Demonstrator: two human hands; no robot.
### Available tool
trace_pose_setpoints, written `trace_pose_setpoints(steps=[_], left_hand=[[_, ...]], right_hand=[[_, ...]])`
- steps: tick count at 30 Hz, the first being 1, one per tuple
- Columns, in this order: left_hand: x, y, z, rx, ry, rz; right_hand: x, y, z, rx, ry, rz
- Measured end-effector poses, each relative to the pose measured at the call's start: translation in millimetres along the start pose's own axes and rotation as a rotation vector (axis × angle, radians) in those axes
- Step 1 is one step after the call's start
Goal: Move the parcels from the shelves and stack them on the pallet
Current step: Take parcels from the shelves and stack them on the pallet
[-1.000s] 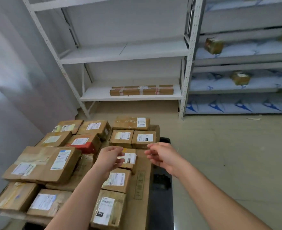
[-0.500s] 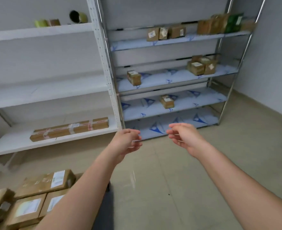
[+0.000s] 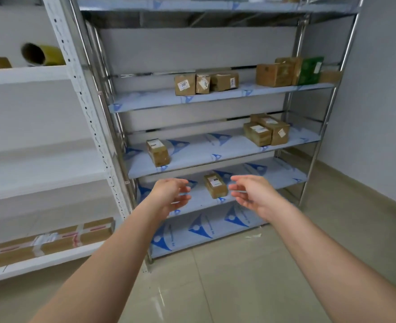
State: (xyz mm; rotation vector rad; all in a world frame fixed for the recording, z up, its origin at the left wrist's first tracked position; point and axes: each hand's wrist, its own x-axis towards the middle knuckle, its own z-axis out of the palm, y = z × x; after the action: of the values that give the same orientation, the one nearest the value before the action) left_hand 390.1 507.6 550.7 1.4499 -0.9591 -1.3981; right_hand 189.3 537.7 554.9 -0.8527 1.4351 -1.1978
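Parcels remain on the metal rack (image 3: 327, 127): a group on the upper shelf (image 3: 206, 83), a second cluster at its right end (image 3: 285, 71), a pair (image 3: 265, 132) and a single box (image 3: 157, 152) one level down, and one small parcel (image 3: 215, 185) lower still. A long flat parcel (image 3: 50, 241) lies on the white shelving (image 3: 41, 262). Pallet not in view (stacking progress cannot be assessed). Left hand (image 3: 170, 194) and right hand (image 3: 254, 194) are both empty, fingers loosely spread, either side of the small parcel and short of it. Judged: much work outstanding. Shelf fronts are unobstructed; uprights flank the reach; floor (image 3: 227, 287) offers open room.
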Motion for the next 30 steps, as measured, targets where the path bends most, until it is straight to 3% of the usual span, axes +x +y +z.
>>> trace_pose_setpoints(steps=[11, 20, 30], left_hand=[[206.9, 79.7, 69.4, -0.047, 0.072, -0.018], [344.0, 175.0, 160.8, 0.006, 0.142, 0.188], [455.8, 257.3, 186.3, 0.124, 0.549, 0.378]], right_hand=[[221.7, -72.4, -7.8, 0.030, 0.056, -0.014], [406.1, -156.5, -13.0, 0.005, -0.094, -0.205], [545.1, -241.3, 16.3, -0.026, -0.199, -0.278]])
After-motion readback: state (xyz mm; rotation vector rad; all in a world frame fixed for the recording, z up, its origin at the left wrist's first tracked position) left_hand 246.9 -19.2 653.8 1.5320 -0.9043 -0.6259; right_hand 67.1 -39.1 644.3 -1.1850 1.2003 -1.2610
